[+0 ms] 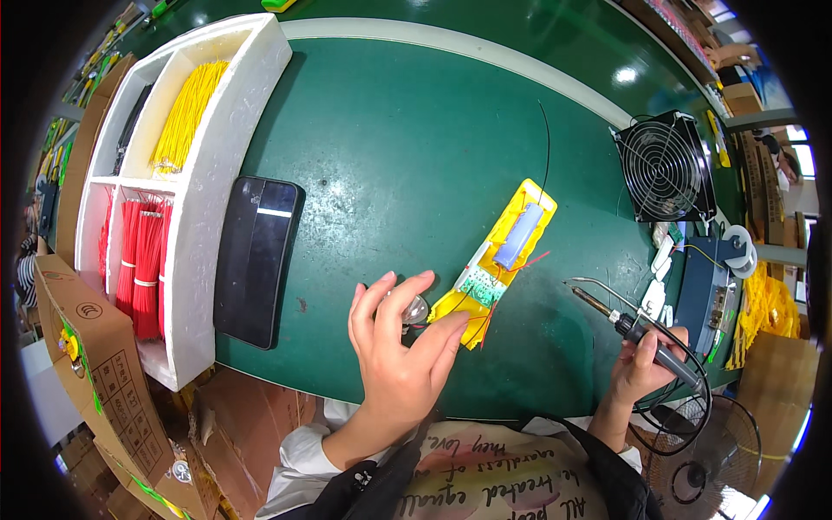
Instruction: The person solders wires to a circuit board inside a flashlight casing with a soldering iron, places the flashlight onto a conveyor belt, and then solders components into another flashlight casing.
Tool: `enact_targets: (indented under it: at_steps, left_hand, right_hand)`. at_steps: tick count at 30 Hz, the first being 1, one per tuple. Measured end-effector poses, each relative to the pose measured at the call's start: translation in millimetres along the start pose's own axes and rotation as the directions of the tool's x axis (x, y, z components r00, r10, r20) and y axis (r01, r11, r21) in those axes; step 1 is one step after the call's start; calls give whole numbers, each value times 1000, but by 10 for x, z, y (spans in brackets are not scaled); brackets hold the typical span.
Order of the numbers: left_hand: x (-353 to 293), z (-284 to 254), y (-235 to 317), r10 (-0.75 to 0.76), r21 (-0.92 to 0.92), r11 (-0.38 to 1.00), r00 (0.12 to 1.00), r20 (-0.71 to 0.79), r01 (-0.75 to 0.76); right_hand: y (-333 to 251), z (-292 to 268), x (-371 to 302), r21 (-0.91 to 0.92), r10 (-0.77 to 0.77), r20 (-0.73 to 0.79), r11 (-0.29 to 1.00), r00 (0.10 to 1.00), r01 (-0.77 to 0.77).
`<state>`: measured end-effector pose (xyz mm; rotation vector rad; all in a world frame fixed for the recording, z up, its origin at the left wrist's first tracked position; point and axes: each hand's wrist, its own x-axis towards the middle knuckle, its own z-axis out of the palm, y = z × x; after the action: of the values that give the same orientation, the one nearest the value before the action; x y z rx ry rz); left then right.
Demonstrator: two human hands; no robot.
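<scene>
My left hand [394, 351] hovers at the near end of a yellow plastic housing [446, 303], fingers spread. Its thumb tip meets the housing's end, and a clear round lamp reflector [415, 309] shows partly hidden between index finger and thumb. Inside the housing sit a green circuit board [482, 287] and a blue-lilac cylindrical battery [518, 236]. Thin red wires [530, 262] stick out near the board, and a long black wire [548, 147] rises from the far end. My right hand [646, 364] is closed around a soldering iron [662, 347], whose tip points left, apart from the housing.
A white foam box [198, 234] with yellow and red wire bundles stands left, beside a black flat tray-like object [253, 260]. On the right are a black fan [663, 169], a solder spool [739, 250], a dark blue box [704, 282] and white small parts [654, 297].
</scene>
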<state>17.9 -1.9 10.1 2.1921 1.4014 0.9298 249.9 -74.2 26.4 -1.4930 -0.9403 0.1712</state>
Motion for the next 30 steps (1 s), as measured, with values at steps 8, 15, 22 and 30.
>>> enact_targets:
  at_steps: [8,15,22,30]
  left_hand:
    - [3,8,11,-91,-142,987,987,-129,72]
    - [61,99,70,-135,-143,983,977,-167,111]
    - [85,96,79,-134,-126,985,980,-147,116]
    - [89,118,73,-137,-127,985,980,-146,119]
  right_hand:
    - [-96,53,14,16,17,62,1000,998,-18]
    - [-308,233,10,149,55,184,985,981,-83]
    - [-294,377,-63,154,105,334,974,937,-164]
    - [-254,432,-72,164,138,359,964,923,-208]
